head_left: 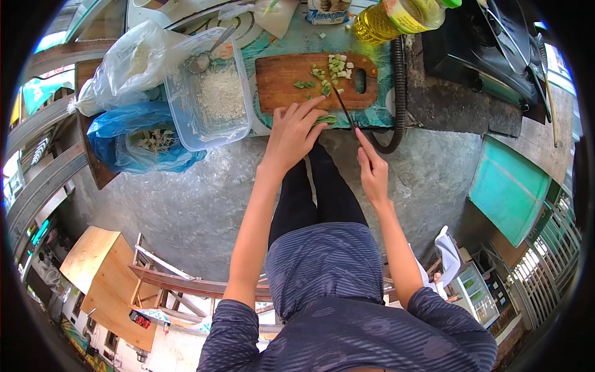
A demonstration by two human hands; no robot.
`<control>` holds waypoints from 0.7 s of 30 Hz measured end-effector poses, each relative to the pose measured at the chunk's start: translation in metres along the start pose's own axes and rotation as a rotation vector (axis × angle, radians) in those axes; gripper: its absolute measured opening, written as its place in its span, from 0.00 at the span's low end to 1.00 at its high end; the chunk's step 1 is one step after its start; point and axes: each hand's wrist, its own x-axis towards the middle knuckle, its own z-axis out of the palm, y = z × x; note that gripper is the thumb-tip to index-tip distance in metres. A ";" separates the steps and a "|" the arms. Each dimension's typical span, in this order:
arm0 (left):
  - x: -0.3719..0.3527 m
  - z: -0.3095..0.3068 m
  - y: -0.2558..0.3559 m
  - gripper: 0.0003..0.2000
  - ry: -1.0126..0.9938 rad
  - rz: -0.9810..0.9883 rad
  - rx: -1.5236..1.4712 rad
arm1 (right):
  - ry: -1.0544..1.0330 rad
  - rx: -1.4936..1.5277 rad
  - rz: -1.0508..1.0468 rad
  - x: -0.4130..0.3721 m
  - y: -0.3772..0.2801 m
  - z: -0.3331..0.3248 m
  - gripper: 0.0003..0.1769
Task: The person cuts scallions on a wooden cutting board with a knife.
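Observation:
My left hand (294, 132) is at the near edge of a wooden cutting board (279, 77), its fingers closed on a green vegetable (325, 119). In my right hand (372, 168) is the handle of a knife (345, 108), whose dark blade points up and left over the board. The blade tip is close to chopped pale and green pieces (338, 66) on the board's right half. A few darker green bits (304, 84) lie left of them.
Left of the board stands a clear plastic tub (245, 118) with white powder and a spoon. Plastic bags (133, 62) lie further left. An oil bottle (403, 17) is behind the board. A corrugated hose (398, 87) and a black stove (462, 59) are right.

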 end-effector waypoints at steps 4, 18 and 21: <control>-0.002 0.000 -0.001 0.10 -0.004 -0.030 -0.024 | 0.002 -0.057 -0.052 -0.002 0.002 0.001 0.21; -0.002 0.001 -0.004 0.10 0.043 -0.041 0.006 | -0.032 0.002 -0.016 -0.004 -0.010 0.008 0.20; -0.002 0.003 -0.005 0.10 0.026 -0.045 0.031 | -0.044 0.032 -0.027 -0.002 -0.013 0.014 0.21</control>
